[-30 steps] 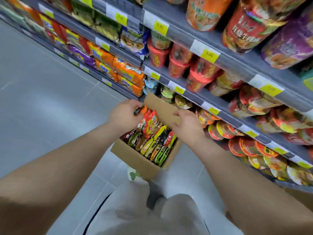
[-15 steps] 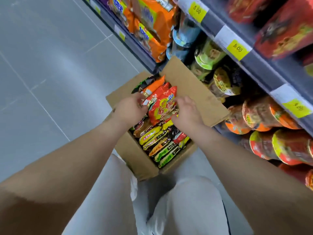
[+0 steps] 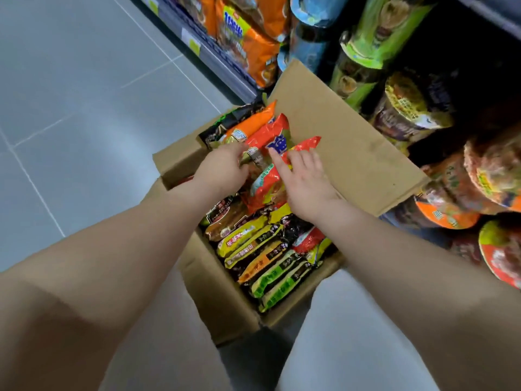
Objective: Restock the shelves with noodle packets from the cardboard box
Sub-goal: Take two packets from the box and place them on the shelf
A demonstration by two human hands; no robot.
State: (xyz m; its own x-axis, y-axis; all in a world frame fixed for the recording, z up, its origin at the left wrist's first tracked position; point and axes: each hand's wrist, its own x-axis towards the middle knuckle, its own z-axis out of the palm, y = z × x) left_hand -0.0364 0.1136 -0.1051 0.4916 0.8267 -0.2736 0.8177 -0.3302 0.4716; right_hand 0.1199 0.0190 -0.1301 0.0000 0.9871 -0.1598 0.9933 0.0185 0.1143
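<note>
The step in hand is picking stock out of the brown cardboard box, which stands open on the grey tiled floor just beside the grey metal shelves, its far flap leaning against the goods there. Both hands are at the far end of the box, on either side of a red plastic noodle packet with blue lettering that sticks up above its neighbours. The left hand has its fingers curled down over the packet's left edge and appears to grip it, though the fingertips are hidden. The right hand lies with fingers fairly straight and spread against the packet's right side, touching rather than clasping. Nothing has left the box yet, so the restocking looks to be at an early stage. The next move probably calls for closing the right hand on the packet, lifting it free of the slim orange foil packet behind it, and carrying it to the shelf row of matching orange bags. The packet is glossy, crinkled and soft, likely to slip or buckle if pinched by a corner. The near half of the box holds tight rows of yellow, green and black packets standing on edge.
</note>
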